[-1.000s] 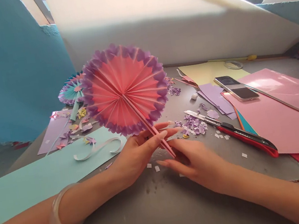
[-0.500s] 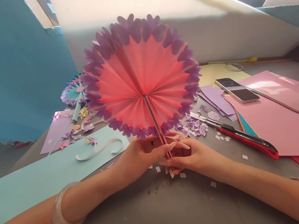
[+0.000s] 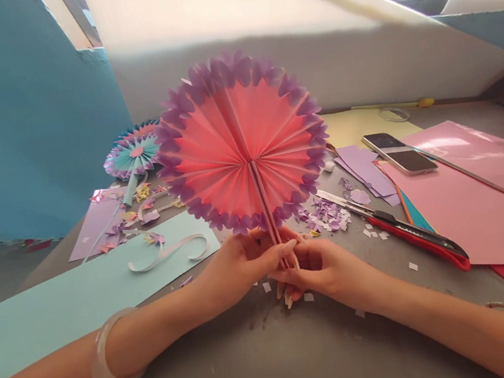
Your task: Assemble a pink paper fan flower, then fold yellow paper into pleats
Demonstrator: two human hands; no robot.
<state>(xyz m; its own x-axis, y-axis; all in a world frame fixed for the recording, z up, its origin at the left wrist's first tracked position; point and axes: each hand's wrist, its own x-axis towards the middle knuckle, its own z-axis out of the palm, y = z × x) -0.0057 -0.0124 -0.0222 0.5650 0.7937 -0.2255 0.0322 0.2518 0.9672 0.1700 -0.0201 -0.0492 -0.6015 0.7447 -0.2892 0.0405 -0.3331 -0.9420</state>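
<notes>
Two pinches on one handle point(image 3: 266, 212): our left hand point(image 3: 235, 269) higher, our right hand point(image 3: 333, 268) at the lower end. We hold the round pink-and-purple paper fan point(image 3: 272, 130) up over the table point(image 3: 258, 363). Beyond: red knife point(image 3: 416, 241) beside purple scraps point(image 3: 328, 213); farther, phone point(image 3: 399, 152).

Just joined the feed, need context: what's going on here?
A person is holding up a round pleated paper fan, pink with a purple scalloped edge, opened into a full disc. The left hand and right hand both grip its handle, the right nearer the bottom end. To the right, a red-and-black cutter knife lies blade out by purple paper scraps.
</notes>
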